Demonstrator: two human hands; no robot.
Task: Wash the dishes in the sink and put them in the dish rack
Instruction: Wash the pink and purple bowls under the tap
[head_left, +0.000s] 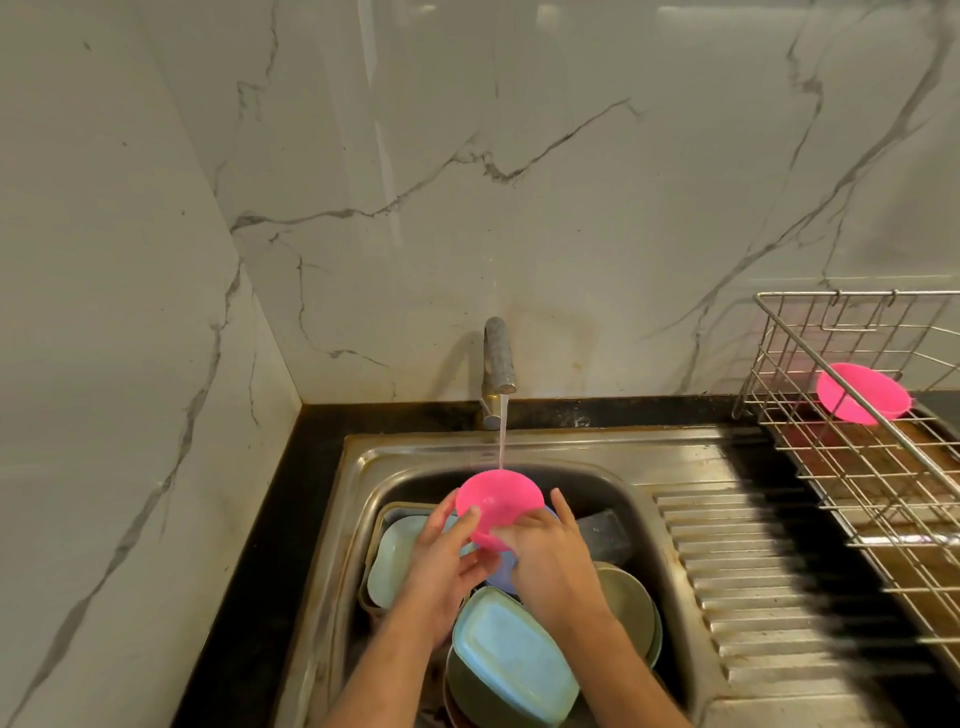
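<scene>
Both hands held one pink bowl under the tap, tilted so the stream struck its rim and ran off, which looked like rinsing. The left hand gripped its near-left edge, fingers curled on it; the right hand pressed against its underside with fingers bent around it. A second pink bowl lay tipped in the wire dish rack at three o'clock, presumably to drain. In the sink, toward six o'clock, sat two pale blue containers and at least two olive bowls, unwashed.
</scene>
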